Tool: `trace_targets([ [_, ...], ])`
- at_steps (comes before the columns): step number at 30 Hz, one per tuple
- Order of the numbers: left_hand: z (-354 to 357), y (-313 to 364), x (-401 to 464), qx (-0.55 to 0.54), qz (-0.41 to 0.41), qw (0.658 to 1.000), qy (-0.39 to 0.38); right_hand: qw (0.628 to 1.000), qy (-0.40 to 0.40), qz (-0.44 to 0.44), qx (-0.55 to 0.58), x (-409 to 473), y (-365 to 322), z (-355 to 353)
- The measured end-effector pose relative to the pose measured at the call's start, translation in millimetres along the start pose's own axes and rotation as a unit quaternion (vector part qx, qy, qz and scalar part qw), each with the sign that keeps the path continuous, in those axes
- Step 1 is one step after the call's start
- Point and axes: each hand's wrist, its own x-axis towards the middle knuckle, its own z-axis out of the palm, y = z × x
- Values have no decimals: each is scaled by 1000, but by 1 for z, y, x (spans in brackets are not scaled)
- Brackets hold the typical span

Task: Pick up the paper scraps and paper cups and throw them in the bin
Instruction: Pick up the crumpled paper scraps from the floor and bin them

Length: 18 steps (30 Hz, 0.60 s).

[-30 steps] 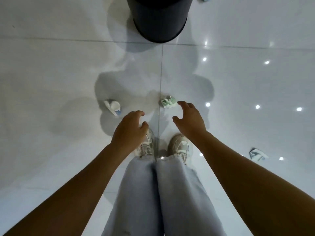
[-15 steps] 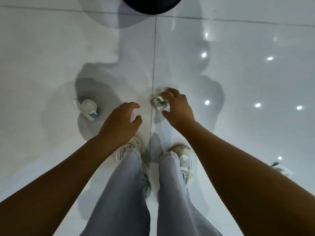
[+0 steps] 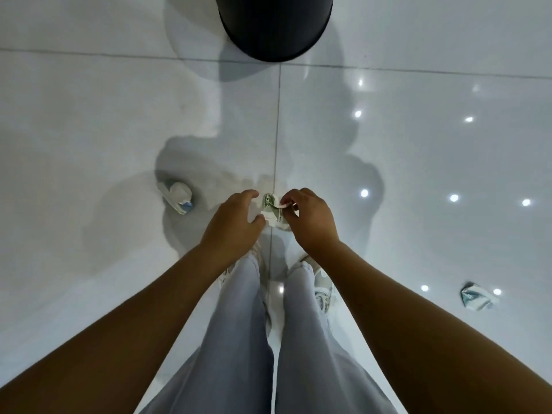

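Observation:
My right hand (image 3: 307, 218) grips a crushed white paper cup with green print (image 3: 270, 209), held above the floor in front of my shoes. My left hand (image 3: 234, 222) hovers right beside the cup, fingers curled and apart, holding nothing. A second crushed paper cup, white with blue print (image 3: 178, 196), lies on the floor to the left of my left hand. A crumpled blue-green paper scrap (image 3: 475, 297) lies on the floor at the right. The black bin (image 3: 274, 28) stands straight ahead at the top; its opening is out of view.
The floor is glossy white tile (image 3: 418, 159) with ceiling-light reflections and grey shadows. My legs in light jeans (image 3: 268, 339) and pale shoes fill the lower middle.
My right hand closed on the green-printed cup and lifted it off the floor. My left hand moved in beside it. The view tilted up, showing more of the bin.

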Motion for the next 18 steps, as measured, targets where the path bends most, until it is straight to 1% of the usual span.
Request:
trace_targets([
  [5, -32, 20, -38, -27, -6, 1000, 3, 998, 8, -15, 53, -43, -47, -26],
  [9, -63, 43, -79, -76, 15, 997, -10, 997, 13, -14, 74, -78, -86, -49],
  [13, -93, 65, -122, -72, 47, 996, 11, 997, 13, -18, 79, -110, -121, -71],
  [18, -138, 81, -175, -57, 23, 997, 43, 999, 1, 4, 37, -148, -163, -107],
])
